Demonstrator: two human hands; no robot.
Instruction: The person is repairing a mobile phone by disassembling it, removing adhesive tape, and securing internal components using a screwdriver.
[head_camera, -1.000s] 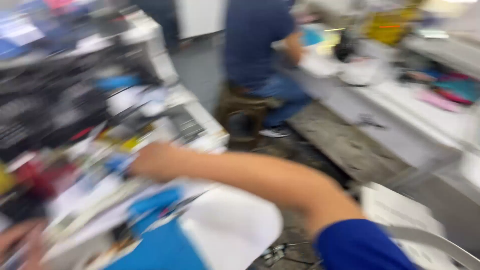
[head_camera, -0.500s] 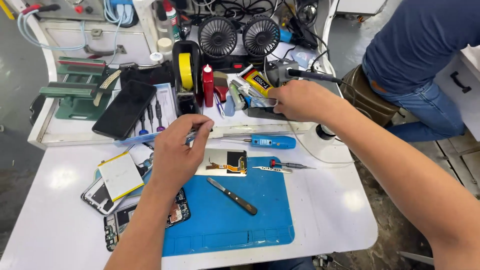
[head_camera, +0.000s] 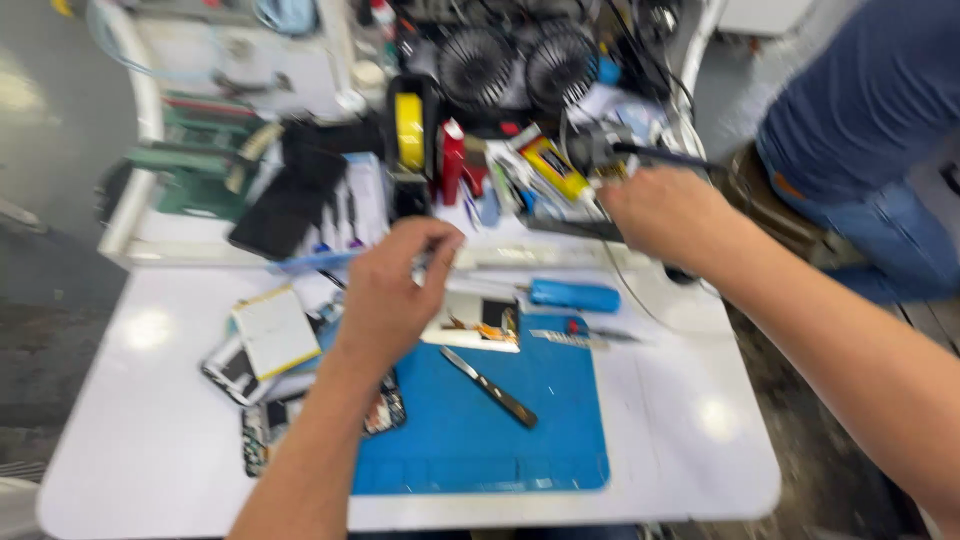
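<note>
Two bare hands are working over the white table (head_camera: 150, 440). The left hand (head_camera: 395, 290) is hovering near the blue mat's (head_camera: 480, 440) far edge, its fingers (head_camera: 430, 240) pinching together on something small and blurred. The right hand (head_camera: 660, 212) is reaching toward the far right corner, fingers curled around a grey tool (head_camera: 600, 150).

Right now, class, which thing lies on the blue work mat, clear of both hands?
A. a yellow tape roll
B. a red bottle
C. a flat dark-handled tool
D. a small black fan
C: the flat dark-handled tool lies alone on the blue work mat.
</note>
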